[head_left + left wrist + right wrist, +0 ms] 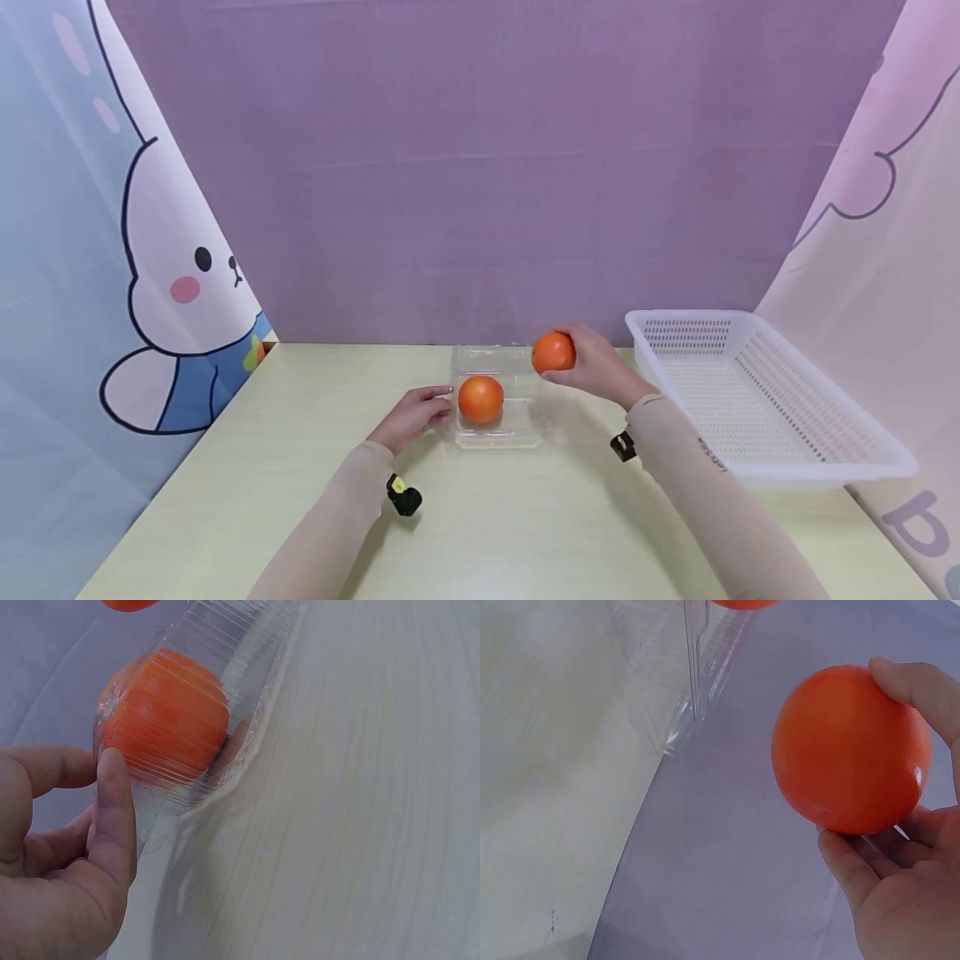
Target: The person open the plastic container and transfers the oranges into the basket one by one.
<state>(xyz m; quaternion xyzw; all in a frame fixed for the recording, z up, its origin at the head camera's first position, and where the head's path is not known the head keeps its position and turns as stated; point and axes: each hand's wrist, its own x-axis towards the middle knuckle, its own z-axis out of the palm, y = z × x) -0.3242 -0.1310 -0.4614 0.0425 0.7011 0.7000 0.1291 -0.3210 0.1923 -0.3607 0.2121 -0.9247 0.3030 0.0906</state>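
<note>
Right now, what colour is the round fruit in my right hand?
The round fruit in your right hand is reddish orange; the right wrist view shows it best.

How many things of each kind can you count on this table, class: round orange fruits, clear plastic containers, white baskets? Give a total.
Round orange fruits: 2
Clear plastic container: 1
White basket: 1
Total: 4

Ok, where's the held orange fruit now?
In the head view, the right hand holds the orange fruit by the right edge of the clear plastic container, left of the white basket.
</note>
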